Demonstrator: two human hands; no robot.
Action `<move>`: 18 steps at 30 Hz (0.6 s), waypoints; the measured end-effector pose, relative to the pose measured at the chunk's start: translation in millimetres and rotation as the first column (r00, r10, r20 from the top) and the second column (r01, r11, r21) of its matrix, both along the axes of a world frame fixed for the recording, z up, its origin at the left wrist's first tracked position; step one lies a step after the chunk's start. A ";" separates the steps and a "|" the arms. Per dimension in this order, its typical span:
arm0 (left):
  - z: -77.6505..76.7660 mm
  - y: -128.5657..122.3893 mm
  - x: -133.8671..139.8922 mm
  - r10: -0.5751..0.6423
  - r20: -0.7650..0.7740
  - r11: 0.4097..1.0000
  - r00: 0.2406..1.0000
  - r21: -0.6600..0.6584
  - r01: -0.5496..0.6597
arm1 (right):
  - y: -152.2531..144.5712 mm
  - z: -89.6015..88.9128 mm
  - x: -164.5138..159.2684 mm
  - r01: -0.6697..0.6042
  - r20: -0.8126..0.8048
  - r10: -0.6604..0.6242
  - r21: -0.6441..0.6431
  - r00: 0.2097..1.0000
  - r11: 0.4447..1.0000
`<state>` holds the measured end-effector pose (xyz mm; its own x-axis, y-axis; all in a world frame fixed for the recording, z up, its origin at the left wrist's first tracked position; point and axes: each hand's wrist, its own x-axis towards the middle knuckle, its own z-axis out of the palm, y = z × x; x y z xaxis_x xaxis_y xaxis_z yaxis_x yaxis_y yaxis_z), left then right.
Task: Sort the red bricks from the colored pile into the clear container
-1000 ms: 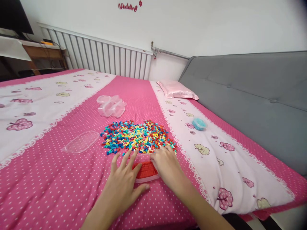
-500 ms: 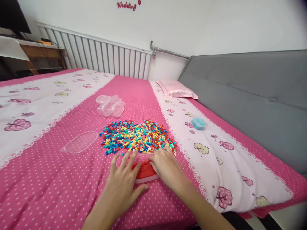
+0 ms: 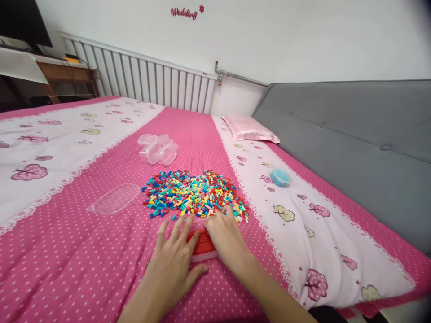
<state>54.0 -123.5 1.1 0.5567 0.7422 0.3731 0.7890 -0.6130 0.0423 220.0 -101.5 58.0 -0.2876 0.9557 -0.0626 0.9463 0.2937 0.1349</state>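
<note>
Our L hand (image 3: 177,251) is spread wide, fingertips by the L edge of the see-thru box (image 3: 204,258) on the pink bed (image 3: 84,260). Maybe it's there b/c the soft bed could let the box tip or slide. The box sits right in front of us, btwn our hands, w/ red blocks (image 3: 204,244) packed inside, prob. near so we don't reach far. Our R hand (image 3: 225,235) bends over the box's R side, fingers tucked close together, tips down by the red blocks; we can't tell if they pinch one, b/c the hand hides them.

Other stuff, L to R: way back we see a black screen (image 3: 22,22) on a desk (image 3: 67,72). Nearer, a flat see-thru lid (image 3: 116,198) lies alone, and past it some see-thru tubs (image 3: 158,150) sit in a bunch. A big pile of mixed blocks (image 3: 198,194) lies just past the box, so it's in the way if the box slides fwd, and our hands hide both box ends. Then we see a pink pillow (image 3: 249,128), a blue box (image 3: 280,177) and a big grey headboard (image 3: 350,121).
</note>
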 end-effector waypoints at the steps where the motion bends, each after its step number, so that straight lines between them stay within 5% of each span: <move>1: -0.4 -0.6 -0.1 0.000 -0.002 1.000 1.000 -0.010 0.000 | -0.2 -0.6 -0.4 -0.001 0.004 0.001 0.004 1.000 1.000; 18: -4.2 -6.5 -0.3 0.005 -0.017 0.996 1.000 -0.090 -0.006 | -12.2 -6.7 3.6 -0.003 -0.059 0.009 0.093 0.998 0.996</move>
<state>53.6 -130.0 -3.1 0.5579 0.7754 0.2956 0.7934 -0.6029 0.0840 223.6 -113.7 51.3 -0.2942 0.9548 0.0438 0.9517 0.2884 0.1058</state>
